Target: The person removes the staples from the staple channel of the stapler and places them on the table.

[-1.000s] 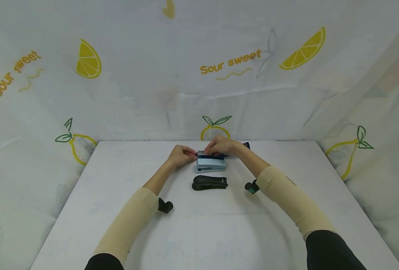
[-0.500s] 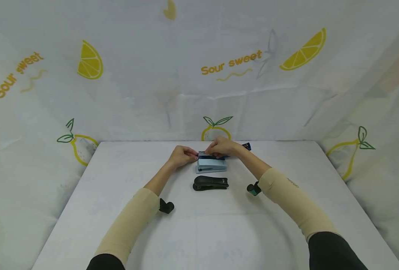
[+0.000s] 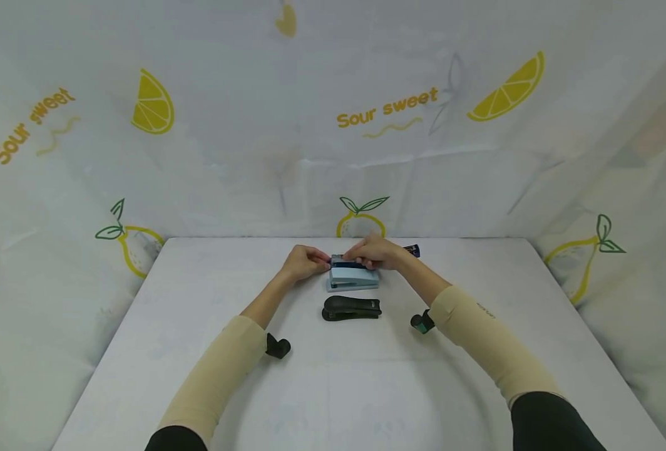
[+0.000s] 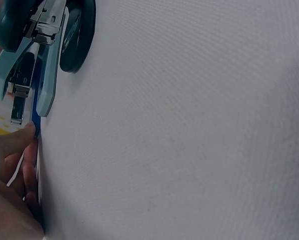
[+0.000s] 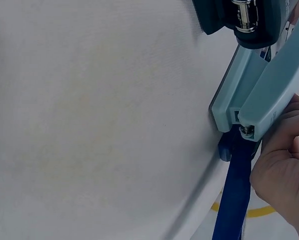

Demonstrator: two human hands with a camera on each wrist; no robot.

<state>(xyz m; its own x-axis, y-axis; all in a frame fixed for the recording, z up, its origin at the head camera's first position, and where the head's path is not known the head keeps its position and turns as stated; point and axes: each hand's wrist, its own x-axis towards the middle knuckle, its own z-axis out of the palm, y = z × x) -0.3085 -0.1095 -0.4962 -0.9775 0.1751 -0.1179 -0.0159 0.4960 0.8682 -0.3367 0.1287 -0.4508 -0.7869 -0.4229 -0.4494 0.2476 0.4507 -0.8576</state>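
Observation:
A dark blue stapler [image 5: 234,190] lies at the back of the table, its top arm swung back to the right and its magazine exposed. My left hand [image 3: 305,263] pinches the front end of its base [image 4: 37,125] between thumb and fingers. Over the magazine is my right hand [image 3: 379,252], index finger pointing left along it and the other fingers curled. The light blue stapler [image 5: 274,85] hides those fingertips in the right wrist view, so whether they grip anything is unclear. That light blue stapler stands just in front of the blue one.
A black stapler [image 3: 351,308] lies nearer me on the white table [image 3: 333,388], in line with the others. A white curtain [image 3: 226,163] printed with lemons hangs right behind the table's back edge. Camera mounts [image 3: 278,346] stick out from both wrists.
My right hand has come slightly nearer to me and lower over the magazine, with its lower fingers now showing by the stapler's side. My left hand keeps its place and hold.

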